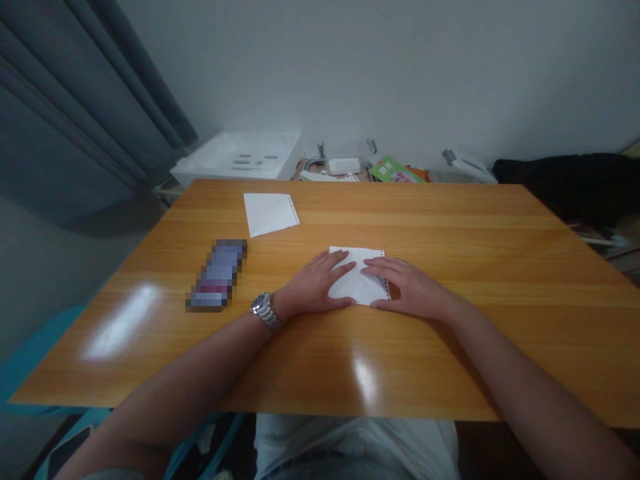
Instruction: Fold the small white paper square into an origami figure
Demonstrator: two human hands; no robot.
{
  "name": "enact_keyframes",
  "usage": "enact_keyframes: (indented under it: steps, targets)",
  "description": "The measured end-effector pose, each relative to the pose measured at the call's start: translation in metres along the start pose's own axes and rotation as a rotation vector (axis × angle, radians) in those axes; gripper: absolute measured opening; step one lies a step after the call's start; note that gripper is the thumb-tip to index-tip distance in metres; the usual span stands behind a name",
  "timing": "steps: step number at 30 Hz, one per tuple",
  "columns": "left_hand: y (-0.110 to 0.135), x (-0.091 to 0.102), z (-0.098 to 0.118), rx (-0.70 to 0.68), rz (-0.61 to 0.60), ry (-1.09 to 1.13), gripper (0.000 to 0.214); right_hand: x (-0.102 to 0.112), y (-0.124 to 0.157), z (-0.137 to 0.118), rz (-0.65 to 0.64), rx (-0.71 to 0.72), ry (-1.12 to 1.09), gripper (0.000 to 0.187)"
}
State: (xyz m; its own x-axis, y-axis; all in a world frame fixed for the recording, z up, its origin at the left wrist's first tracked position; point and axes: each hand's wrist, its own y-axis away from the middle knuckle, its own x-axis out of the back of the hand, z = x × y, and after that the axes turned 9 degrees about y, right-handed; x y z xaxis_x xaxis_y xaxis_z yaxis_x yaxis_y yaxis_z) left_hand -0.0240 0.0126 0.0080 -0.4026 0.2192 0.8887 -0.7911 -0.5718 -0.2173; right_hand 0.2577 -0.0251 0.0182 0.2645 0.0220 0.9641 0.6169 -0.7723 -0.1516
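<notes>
A small white sheet of paper (350,285) lies on the wooden table in front of me, a row of punched holes along its right edge. My left hand (320,283) rests over its left side, fingers spread and thumb near the front edge. From the right, my right hand (407,287) touches the sheet with its fingertips, thumb apart from them by the front right corner. Near that hand the paper looks slightly bent or creased. Parts of the sheet are hidden under my fingers. A metal wristwatch (266,311) is on my left wrist.
Another white sheet (270,213) with punched holes lies farther back on the table (450,373). A pixelated, phone-shaped object (219,275) is on the left. Behind the table stand a white foam tray (245,153), a white power strip (344,165) and a green booklet (395,171).
</notes>
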Motion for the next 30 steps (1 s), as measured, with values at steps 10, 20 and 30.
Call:
enact_keyframes:
  steps: [10, 20, 30]
  targets:
    - [-0.0005, -0.0004, -0.0019, 0.004, 0.027, 0.018, 0.066, -0.0034, -0.0018, -0.0029, 0.031, 0.004, 0.015, 0.061]
    - [-0.0003, 0.003, 0.0009, -0.008, -0.013, 0.02, 0.085, -0.0031, -0.0033, -0.0036, 0.044, 0.014, 0.03, 0.055]
    - [-0.0009, 0.0014, 0.0027, -0.004, -0.003, 0.04, 0.076, -0.0021, -0.0015, -0.0049, 0.045, 0.007, -0.012, 0.06]
